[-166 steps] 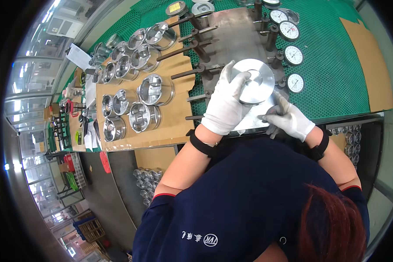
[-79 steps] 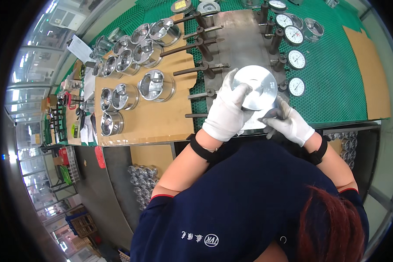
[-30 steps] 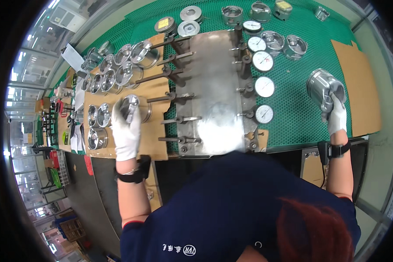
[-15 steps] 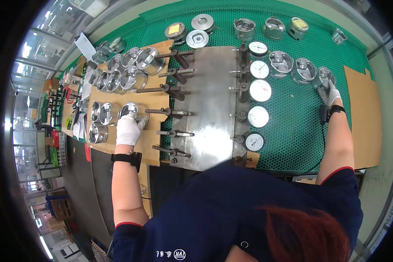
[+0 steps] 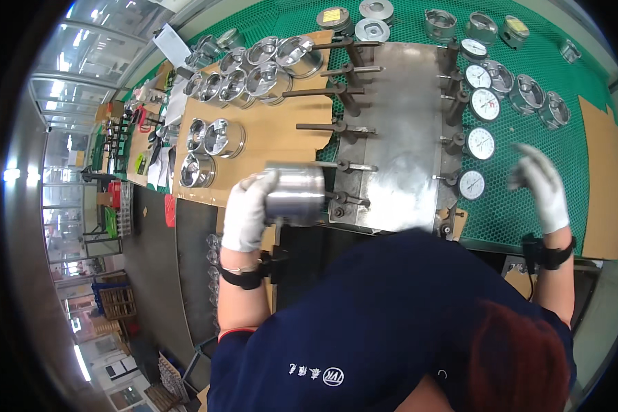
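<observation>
My left hand, in a white glove, grips a shiny metal piston on its side, held up past the cardboard's near edge; both are slightly blurred. My right hand, also gloved, hovers over the green mat with fingers stretched out and nothing in them. Beyond it stand a piston and two more to its left. A steel plate lies between my hands, edged by dark clamp posts and a column of round dial gauges.
More pistons stand on the brown cardboard sheet at left. Along the back of the green mat are further pistons, some with yellow labels. A second cardboard sheet lies at the right edge. Papers and tools lie far left.
My left hand has lifted the piston off the cardboard and brought it nearer my body. My right hand has let go of the right-hand piston and drawn back. The view has shifted.
</observation>
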Available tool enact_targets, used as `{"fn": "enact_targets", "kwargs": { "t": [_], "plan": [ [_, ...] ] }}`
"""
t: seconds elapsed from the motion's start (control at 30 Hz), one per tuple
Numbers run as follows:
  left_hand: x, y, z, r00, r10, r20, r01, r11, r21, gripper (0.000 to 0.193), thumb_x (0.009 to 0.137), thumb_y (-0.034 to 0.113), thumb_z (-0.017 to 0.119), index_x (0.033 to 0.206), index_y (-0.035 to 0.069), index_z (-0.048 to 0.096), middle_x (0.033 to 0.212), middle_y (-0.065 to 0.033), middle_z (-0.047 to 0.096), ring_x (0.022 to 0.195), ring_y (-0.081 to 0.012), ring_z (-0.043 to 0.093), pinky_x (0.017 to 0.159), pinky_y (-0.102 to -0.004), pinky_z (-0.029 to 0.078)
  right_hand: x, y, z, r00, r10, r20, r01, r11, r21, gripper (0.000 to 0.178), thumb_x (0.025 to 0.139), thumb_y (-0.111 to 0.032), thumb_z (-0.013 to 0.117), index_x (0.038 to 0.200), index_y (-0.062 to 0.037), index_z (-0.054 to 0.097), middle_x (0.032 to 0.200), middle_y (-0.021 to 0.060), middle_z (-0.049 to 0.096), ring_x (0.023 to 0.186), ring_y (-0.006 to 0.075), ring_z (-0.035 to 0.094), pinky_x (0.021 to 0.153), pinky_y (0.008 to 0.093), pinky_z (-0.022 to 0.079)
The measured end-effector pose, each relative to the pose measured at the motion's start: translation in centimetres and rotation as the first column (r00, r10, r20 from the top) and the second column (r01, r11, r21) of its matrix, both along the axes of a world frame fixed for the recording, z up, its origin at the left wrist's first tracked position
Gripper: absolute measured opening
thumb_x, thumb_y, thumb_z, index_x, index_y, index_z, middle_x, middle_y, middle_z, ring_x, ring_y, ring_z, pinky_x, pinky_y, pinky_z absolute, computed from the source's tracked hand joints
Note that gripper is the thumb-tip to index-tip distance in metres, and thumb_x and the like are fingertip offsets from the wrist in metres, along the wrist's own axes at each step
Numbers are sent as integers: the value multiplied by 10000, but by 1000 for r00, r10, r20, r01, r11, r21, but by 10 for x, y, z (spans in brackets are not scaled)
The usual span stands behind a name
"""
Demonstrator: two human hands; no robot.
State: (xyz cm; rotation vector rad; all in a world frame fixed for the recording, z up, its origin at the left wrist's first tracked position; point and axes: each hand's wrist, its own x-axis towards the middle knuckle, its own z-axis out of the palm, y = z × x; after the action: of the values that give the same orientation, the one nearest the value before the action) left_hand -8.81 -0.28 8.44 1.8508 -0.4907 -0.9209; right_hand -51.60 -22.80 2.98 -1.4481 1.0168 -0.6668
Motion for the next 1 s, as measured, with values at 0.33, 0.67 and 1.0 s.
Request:
{"fn": "enact_targets", "kwargs": {
  "t": [0.33, 0.67, 1.0],
  "plan": [
    [-60, -31, -20, 730, -498, -468, 548, 836, -34, 514, 999, 206, 594, 1407, -71, 450, 1305, -186, 628, 1152, -249, 658, 1002, -358, 506, 135, 103, -11, 929, 294, -223, -369, 732, -572, 1220, 613, -297, 928, 1561, 3, 222, 1319, 270, 489, 1239, 420, 522, 1049, 478, 433],
    [-78, -49, -75, 274, -509, 816, 810, 580, 90, 802, 669, 180, 872, 1382, 131, 510, 1370, -316, 497, 1188, -478, 565, 1005, -490, 488, 153, 105, -13, 925, 95, -368, -334, 663, -670, 951, 684, -175, 846, 1489, 11, 375, 1275, 270, 558, 1150, 448, 576, 958, 489, 497],
    [-83, -76, -95, 356, -362, 861, 820, 562, -103, 764, 608, 160, 908, 1295, 142, 573, 1418, -318, 453, 1154, -473, 599, 987, -482, 518, 115, 123, -43, 985, 157, 75, -174, 842, 510, 904, 933, -66, 648, 1609, -9, 51, 1090, 160, 662, 782, 210, 709, 669, 327, 619]
  ]
}}
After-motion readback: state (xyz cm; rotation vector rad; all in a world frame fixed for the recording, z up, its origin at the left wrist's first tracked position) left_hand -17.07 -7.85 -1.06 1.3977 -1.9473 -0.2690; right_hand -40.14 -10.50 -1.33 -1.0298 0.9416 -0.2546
